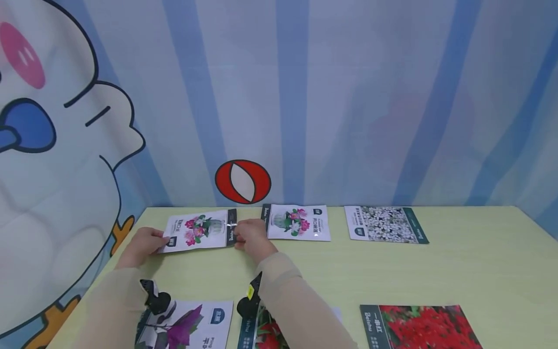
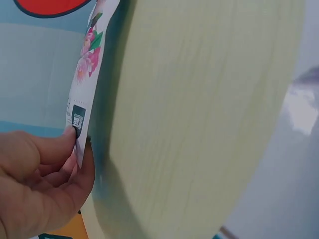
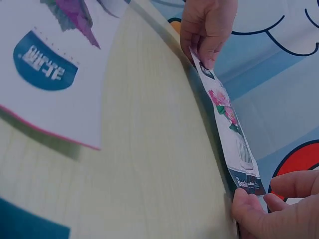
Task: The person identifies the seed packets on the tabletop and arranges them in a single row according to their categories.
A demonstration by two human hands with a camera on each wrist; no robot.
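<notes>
A white seed packet (image 1: 192, 231) with pink flowers in a glass vase lies lengthwise between my two hands at the back left of the table. My left hand (image 1: 140, 246) pinches its left corner between thumb and fingers; in the left wrist view this end of the packet (image 2: 84, 94) is lifted off the tabletop. At the dark strip on the other end, my right hand (image 1: 255, 238) holds the packet's edge with thumb and fingertips. The right wrist view shows the whole packet (image 3: 227, 124) stretched between both hands, slightly bowed.
Just right of it lies a matching vase-picture packet (image 1: 301, 223), then a white-flower packet (image 1: 388, 224). Along the front are a purple-flower packet (image 1: 218, 325), a red-flower packet (image 1: 249, 332) partly under my right sleeve, and another red one (image 1: 423, 327). A printed curtain (image 1: 340, 106) backs the table.
</notes>
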